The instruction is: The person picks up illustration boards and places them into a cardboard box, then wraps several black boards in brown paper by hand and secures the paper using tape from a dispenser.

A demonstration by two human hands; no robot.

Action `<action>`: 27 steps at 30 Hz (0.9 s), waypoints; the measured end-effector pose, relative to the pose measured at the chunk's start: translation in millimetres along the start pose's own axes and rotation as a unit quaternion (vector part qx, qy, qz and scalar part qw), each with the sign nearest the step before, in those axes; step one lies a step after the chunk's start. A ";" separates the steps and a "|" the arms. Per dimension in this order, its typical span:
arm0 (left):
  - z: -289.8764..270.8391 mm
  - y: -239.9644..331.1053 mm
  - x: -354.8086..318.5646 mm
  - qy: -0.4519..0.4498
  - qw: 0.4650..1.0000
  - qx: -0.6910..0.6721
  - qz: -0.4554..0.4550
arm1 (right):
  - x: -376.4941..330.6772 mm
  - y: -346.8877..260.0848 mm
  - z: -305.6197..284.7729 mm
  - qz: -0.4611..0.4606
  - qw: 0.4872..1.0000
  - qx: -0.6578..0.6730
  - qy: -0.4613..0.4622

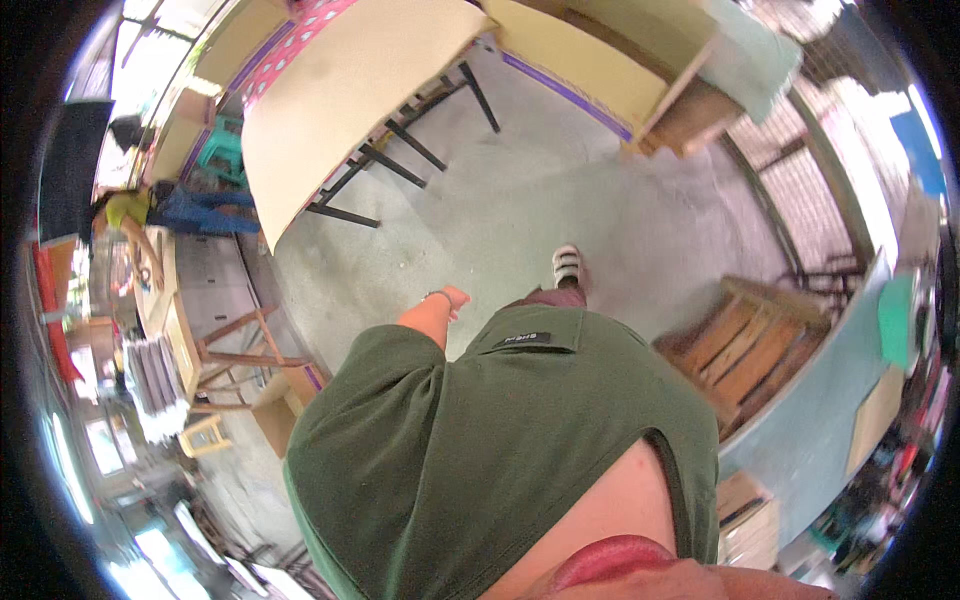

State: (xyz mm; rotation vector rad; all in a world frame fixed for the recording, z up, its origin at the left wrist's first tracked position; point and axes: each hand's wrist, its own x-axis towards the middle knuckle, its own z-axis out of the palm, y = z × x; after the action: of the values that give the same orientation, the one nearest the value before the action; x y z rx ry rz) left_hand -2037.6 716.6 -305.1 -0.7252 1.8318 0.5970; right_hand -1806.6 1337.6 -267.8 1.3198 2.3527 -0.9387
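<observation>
My left hand (455, 299) hangs beside my body over the bare floor, with a thin dark band at the wrist. Its fingers look small and slightly blurred; the thumb stands apart from them, and nothing shows in the grasp. No object touches it. Closest ahead of it is a pale-topped table (350, 90) with dark metal legs. My right hand is out of sight behind my green shirt (560, 400). One foot in a striped shoe (567, 264) is set forward on the grey floor (500, 200).
Large cardboard boxes (570, 70) stand ahead. A slatted wooden pallet or crate (750, 340) lies to the right, beside a long grey-blue table (800, 430). At left, a person in a yellow-green top (128, 208) leans over a workbench, near a wooden trestle (250, 345) and a small yellow stool (205, 437).
</observation>
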 end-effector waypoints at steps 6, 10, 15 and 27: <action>-34.0 80.8 8.4 0.049 0.969 -0.196 0.142 | 169.1 -200.6 -53.6 -0.264 0.961 -0.031 0.075; -22.0 123.1 -3.6 0.112 0.946 -0.271 0.137 | 179.2 -399.2 -59.9 -0.364 0.930 0.023 0.031; 1.7 104.3 -37.7 0.220 0.882 -0.391 0.145 | 215.9 -489.6 12.9 -0.498 0.842 -0.088 -0.190; 358.2 41.0 -131.1 0.003 0.631 -0.724 -0.278 | 228.4 -567.9 122.8 -0.496 0.662 -0.406 -0.388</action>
State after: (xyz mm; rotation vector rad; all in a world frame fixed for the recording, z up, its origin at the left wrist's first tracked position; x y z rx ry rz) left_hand -1801.6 1019.1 -303.2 -2.2014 0.6206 1.6023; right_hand -2414.4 1195.6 -253.2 -0.7115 2.1015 -0.3293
